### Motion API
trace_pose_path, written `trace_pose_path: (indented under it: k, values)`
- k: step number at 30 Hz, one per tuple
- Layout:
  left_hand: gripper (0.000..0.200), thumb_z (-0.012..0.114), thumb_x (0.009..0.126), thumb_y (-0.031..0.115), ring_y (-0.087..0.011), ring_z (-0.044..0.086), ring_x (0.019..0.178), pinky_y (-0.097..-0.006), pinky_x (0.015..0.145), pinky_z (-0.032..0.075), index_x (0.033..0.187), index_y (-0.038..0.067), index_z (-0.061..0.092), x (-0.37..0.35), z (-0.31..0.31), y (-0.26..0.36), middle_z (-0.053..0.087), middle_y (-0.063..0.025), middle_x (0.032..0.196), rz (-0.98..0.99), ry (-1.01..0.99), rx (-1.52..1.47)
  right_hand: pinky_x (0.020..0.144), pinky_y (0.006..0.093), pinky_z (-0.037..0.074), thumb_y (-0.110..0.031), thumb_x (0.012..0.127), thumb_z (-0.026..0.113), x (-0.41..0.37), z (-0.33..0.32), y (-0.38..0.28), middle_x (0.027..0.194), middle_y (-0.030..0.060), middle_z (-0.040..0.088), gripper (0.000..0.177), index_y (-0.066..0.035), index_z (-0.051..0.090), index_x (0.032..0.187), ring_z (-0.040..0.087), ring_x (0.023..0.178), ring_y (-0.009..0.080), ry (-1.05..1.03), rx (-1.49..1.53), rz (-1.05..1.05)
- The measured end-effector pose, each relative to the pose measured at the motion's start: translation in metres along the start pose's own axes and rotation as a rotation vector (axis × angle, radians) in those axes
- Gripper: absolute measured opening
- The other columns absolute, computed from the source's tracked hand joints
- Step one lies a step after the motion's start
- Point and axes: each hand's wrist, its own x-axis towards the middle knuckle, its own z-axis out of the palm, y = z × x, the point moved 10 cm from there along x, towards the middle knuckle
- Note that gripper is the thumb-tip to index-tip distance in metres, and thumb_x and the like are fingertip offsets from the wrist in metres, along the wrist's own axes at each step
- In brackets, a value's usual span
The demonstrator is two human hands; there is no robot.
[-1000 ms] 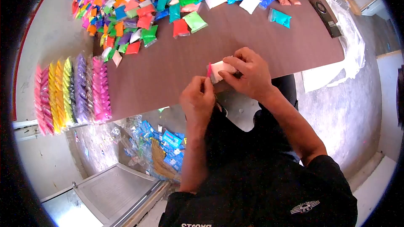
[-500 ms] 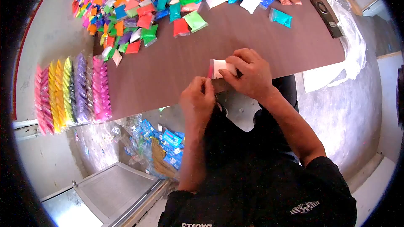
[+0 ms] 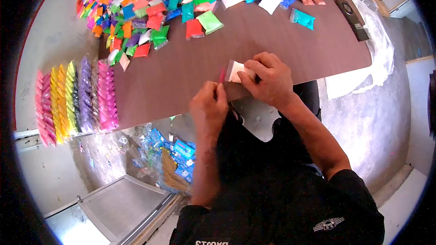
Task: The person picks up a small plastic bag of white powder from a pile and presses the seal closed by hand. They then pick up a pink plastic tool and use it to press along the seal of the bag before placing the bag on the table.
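My right hand (image 3: 270,79) grips a small clear packet with white contents (image 3: 236,71) over the table's front edge, fingers and thumb closed on its right side. Just left of it, my left hand (image 3: 210,104) pinches a thin pink strip (image 3: 222,75) that stands up from its fingertips. A narrow gap shows between strip and packet. Something dark shows under the right fingers, too small to make out.
Many coloured packets (image 3: 195,28) cover the back of the brown table (image 3: 181,72). Rows of twisted coloured packs (image 3: 84,95) lie at the left. A dark device (image 3: 352,19) is at the right. Blue packaging (image 3: 184,149) lies below the table.
The pink strip, earlier along the packet's left edge, now stands apart from it in my left hand, which has moved slightly left. My right hand has barely moved.
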Motion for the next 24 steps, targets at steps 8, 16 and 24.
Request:
trace_pose_path:
  k: [8, 16, 24]
  values:
    - [0.013, 0.072, 0.095, 0.014, -0.0349, 0.07, 0.07, -0.0429, 0.061, 0.051, 0.089, 0.003, 0.067, -0.01, 0.005, 0.021, 0.07, -0.0172, 0.08, 0.029, -0.008, -0.089, 0.069, 0.042, 0.056, -0.025, 0.085, 0.079, 0.001, -0.001, -0.002, 0.089, 0.0088, 0.066, 0.018, -0.009, 0.073, 0.089, 0.066, 0.082, 0.03, 0.018, -0.006, -0.007]
    - [0.015, 0.073, 0.096, 0.015, -0.0271, 0.073, 0.07, -0.0389, 0.066, 0.055, 0.093, 0.0, 0.071, 0.0, -0.01, -0.013, 0.074, -0.0179, 0.083, -0.064, -0.008, 0.056, 0.068, 0.0398, 0.057, -0.023, 0.085, 0.078, 0.0, 0.0, 0.0, 0.089, 0.0076, 0.067, 0.014, -0.01, 0.073, 0.088, 0.068, 0.082, 0.0282, 0.039, 0.001, -0.004]
    - [0.014, 0.072, 0.096, 0.017, -0.0298, 0.074, 0.071, -0.0396, 0.065, 0.055, 0.094, 0.003, 0.072, -0.002, 0.014, 0.02, 0.074, -0.017, 0.083, 0.076, -0.053, 0.024, 0.064, 0.0392, 0.056, -0.02, 0.084, 0.078, 0.001, -0.003, -0.002, 0.085, 0.0056, 0.066, 0.011, -0.012, 0.071, 0.084, 0.066, 0.077, 0.0266, 0.053, -0.029, -0.011]
